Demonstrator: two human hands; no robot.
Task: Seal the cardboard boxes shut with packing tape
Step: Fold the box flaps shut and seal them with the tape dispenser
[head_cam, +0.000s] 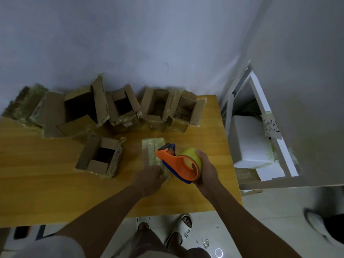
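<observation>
A small closed cardboard box (151, 152), covered in shiny tape, lies on the wooden table (46, 183) in front of me. My left hand (151, 180) rests on its near end, fingers blurred. My right hand (205, 169) grips an orange tape dispenser (183, 164) holding a yellow-green roll of tape (191, 155); the dispenser's blade end sits over the box's right side. An open cardboard box (101, 157) stands just to the left. Several more open boxes (122, 107) line the back of the table against the wall.
A taped flat package (24, 101) lies at the table's far left. Right of the table stands a white shelf frame (260, 127) with white foam blocks and a paper label. My feet in white slippers (183, 231) show below the table's near edge.
</observation>
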